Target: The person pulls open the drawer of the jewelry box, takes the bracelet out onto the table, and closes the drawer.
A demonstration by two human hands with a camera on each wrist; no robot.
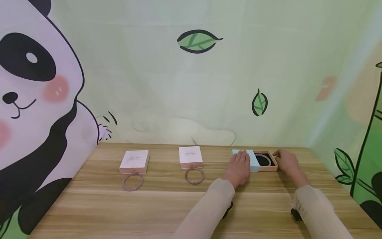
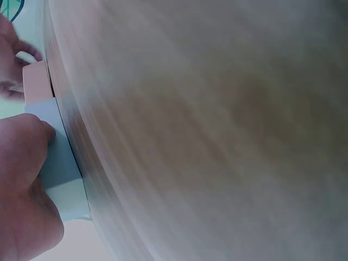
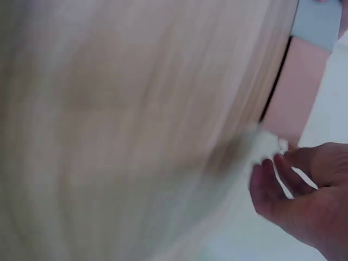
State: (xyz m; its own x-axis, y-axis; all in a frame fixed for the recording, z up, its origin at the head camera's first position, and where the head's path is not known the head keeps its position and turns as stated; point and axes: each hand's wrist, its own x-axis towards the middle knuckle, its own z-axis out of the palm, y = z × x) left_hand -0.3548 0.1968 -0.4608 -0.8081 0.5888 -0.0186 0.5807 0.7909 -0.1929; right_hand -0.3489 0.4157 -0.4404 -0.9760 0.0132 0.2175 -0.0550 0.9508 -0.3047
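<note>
At the right of the table lies a light blue jewelry box (image 1: 254, 162) with its pinkish drawer (image 1: 270, 169) slid partly out to the right. A pale bangle (image 1: 269, 160) lies on the black lining inside the drawer. My left hand (image 1: 237, 166) holds the blue cover, fingers across its top, thumb against the near side in the left wrist view. At the drawer's outer end, my right hand (image 1: 287, 162) pinches a thin pull ribbon (image 3: 280, 143) with thumb and fingertips. The other fingers curl loosely below the thumb in the right wrist view.
Two white-topped boxes with pinkish sides stand along the back, one left (image 1: 135, 162) and one in the middle (image 1: 190, 157). In front of them lie a mauve bangle (image 1: 123, 183) and another similar bangle (image 1: 194, 182). A panda-print cloth (image 1: 149, 83) hangs behind the wooden table (image 1: 134, 212).
</note>
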